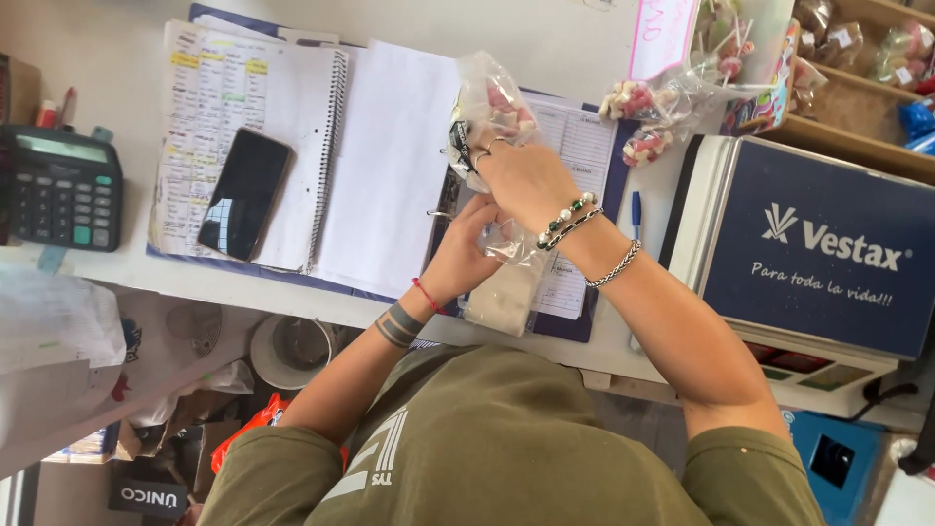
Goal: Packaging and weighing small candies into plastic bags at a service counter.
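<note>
Head view — hands pinching bag

A black phone lies on a spiral notebook (full of writing). A calculator sits left, a scale right.

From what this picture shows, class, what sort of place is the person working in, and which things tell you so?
Probably a small sweet shop counter. Wooden shelves hold bagged sweets, a weighing scale and a calculator sit on the counter, and both hands, left hand and right hand, handle a clear bag of candy.
</note>
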